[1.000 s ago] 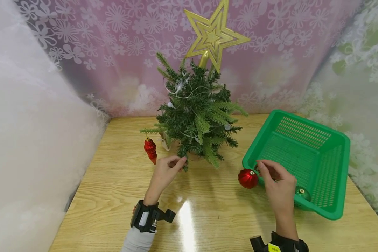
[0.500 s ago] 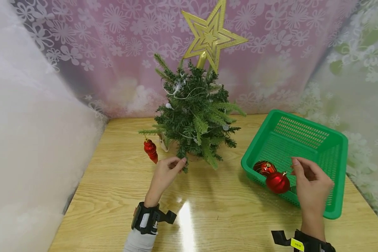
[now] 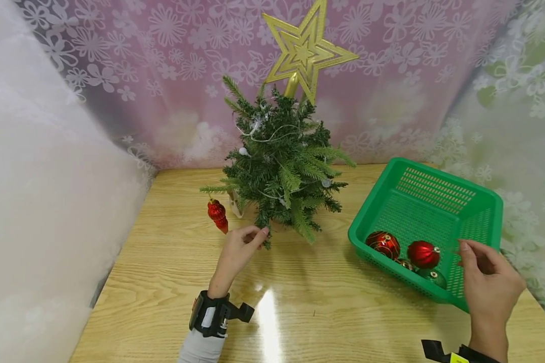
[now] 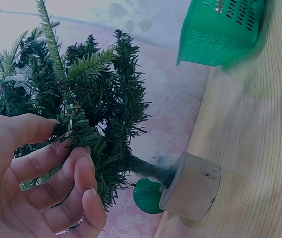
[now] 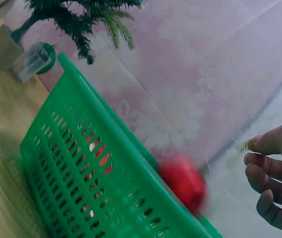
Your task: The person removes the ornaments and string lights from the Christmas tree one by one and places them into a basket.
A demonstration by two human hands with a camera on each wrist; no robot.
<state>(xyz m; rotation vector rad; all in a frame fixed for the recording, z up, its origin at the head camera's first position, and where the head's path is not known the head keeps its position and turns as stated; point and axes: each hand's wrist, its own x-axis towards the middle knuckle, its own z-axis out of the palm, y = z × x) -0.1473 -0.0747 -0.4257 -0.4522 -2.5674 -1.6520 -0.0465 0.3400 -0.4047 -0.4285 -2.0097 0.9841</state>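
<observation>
My left hand (image 3: pixel 239 252) pinches the tip of a low front branch (image 4: pixel 84 131) on the small artificial Christmas tree (image 3: pixel 277 161). Over the right side of the green plastic basket (image 3: pixel 492 227), my right hand (image 3: pixel 492 277) pinches a thin gold thread between thumb and forefinger. That thread runs to the cap of a ribbed red bauble (image 3: pixel 423 254), which hangs over the basket and looks blurred in the right wrist view. Other baubles lie inside: a red one with gold lines (image 3: pixel 383 244) and a green one (image 3: pixel 432 278). A red drop-shaped ornament (image 3: pixel 217 216) hangs from a left branch.
A gold star (image 3: pixel 303 53) tops the tree, and a white light string winds through its branches. Beside the round wooden base (image 4: pixel 193 186) is a glittery green bauble (image 4: pixel 147 196). The wooden table (image 3: pixel 163 302) is bordered by floral curtains (image 3: pixel 186 101).
My right hand has moved right, carrying the red bauble by its thread from the basket's left corner to over its inside. My left hand has stayed on the branch.
</observation>
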